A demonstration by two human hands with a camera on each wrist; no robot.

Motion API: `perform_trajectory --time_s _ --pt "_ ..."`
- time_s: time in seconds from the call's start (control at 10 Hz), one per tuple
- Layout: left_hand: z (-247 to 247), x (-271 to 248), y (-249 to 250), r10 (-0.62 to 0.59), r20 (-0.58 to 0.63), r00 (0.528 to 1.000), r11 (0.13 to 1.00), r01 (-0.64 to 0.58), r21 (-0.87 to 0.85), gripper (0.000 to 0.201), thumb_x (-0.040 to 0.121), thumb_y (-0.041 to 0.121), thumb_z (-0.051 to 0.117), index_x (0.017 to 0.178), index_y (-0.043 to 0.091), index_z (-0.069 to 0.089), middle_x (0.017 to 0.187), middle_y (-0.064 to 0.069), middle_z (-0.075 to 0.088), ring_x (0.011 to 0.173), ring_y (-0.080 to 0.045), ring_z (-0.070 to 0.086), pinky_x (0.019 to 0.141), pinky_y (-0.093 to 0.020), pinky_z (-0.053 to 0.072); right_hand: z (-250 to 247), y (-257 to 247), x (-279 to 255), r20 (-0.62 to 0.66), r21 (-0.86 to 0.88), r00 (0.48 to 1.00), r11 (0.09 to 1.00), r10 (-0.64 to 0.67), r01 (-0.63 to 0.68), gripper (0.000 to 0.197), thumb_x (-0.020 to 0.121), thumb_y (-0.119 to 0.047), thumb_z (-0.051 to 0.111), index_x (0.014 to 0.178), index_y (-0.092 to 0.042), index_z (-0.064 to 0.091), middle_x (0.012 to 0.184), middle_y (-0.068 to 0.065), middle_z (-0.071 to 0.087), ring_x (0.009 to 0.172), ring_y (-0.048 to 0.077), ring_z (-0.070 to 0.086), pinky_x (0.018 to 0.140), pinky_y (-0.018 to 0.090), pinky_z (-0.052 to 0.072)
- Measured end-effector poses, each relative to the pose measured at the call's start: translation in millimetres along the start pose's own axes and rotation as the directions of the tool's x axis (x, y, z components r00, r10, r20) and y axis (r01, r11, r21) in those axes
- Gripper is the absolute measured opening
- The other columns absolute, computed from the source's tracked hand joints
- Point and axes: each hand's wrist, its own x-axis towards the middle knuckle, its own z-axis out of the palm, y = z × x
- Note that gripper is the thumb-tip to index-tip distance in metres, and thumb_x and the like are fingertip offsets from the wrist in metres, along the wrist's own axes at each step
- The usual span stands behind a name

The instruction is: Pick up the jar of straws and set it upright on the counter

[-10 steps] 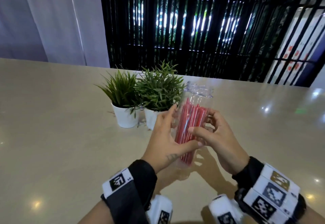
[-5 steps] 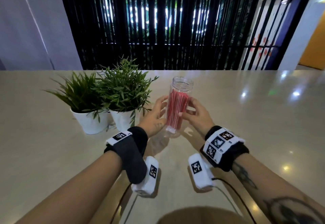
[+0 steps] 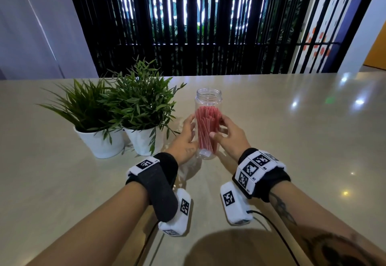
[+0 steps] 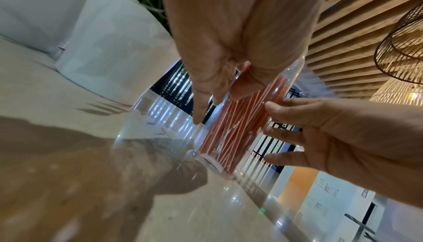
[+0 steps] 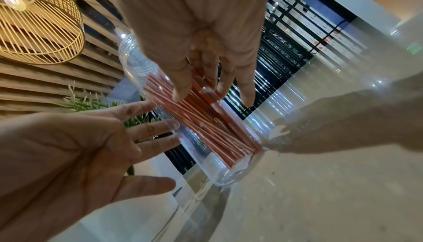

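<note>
A clear plastic jar (image 3: 207, 127) of red-and-white straws stands upright on the beige counter (image 3: 292, 140), its mouth open at the top. My left hand (image 3: 189, 132) lies against the jar's left side with straight fingers. My right hand (image 3: 224, 132) lies against its right side, the thumb across the front. In the left wrist view the jar (image 4: 231, 133) rests on its base between my fingers and the right hand (image 4: 343, 128), whose fingers are spread and straight. The right wrist view shows the jar (image 5: 206, 128) with the left hand (image 5: 80, 146) open beside it.
Two green plants in white pots (image 3: 102, 142) (image 3: 144, 140) stand just left of the jar, their leaves close to my left hand. The counter's far edge (image 3: 250, 75) runs below a black slatted screen. The counter stretches wide to the right.
The jar, held tilted above the counter a second ago, now stands on its base. Both hands have gone from gripping it to lying straight-fingered at its sides.
</note>
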Motion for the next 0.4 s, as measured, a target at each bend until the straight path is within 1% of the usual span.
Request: perform_trajectory --time_s 0.1,0.2,0.3,0.4 --pt "1.1 -0.5 2.0 0.016 0.010 1.000 1.000 -0.016 0.012 0.077 0.081 -0.007 0.040 0.143 0.016 -0.001 0.154 -0.014 0.012 0.141 -0.020 0.012 0.102 -0.022 0.020 1.3 3.9 -0.2 -0.014 -0.030 1.000 1.000 -0.004 0.003 0.049 0.085 0.002 0.056 0.132 -0.007 0.044 0.119 0.008 0.059 0.101 0.009 0.049 0.080 0.008 0.038" --pt "1.7 -2.1 4.0 0.019 0.029 0.999 0.996 -0.021 0.082 0.077 0.084 -0.006 0.039 0.143 0.016 -0.005 0.154 -0.014 0.011 0.139 -0.020 0.015 0.102 -0.023 0.019 1.2 2.3 -2.8 0.000 -0.042 1.000 0.999 0.019 -0.019 0.048 0.086 0.001 0.055 0.131 -0.007 0.045 0.126 0.011 0.059 0.108 0.013 0.053 0.089 0.018 0.036" --pt "-0.5 -1.9 2.6 -0.047 0.065 0.997 0.983 0.035 0.180 0.076 0.090 -0.001 0.034 0.141 0.018 -0.019 0.144 -0.004 0.028 0.129 -0.024 0.036 0.093 -0.016 0.027 -1.4 3.0 -1.7 0.045 -0.051 0.997 0.997 0.066 -0.063 0.060 0.086 -0.002 0.056 0.140 -0.009 0.031 0.140 0.012 0.048 0.129 0.026 0.045 0.096 0.025 0.036" --pt "-4.0 -10.4 2.8 -0.074 0.016 0.997 0.986 0.071 0.154 0.078 0.091 0.001 0.034 0.139 0.022 -0.023 0.086 0.019 0.032 0.075 0.001 0.039 0.075 -0.019 0.041 -8.1 -1.5 -6.7 0.062 0.003 0.987 0.989 0.150 -0.150 0.081 0.087 -0.002 0.054 0.148 -0.016 0.002 0.155 0.010 0.022 0.139 0.024 0.028 0.102 0.027 0.032"
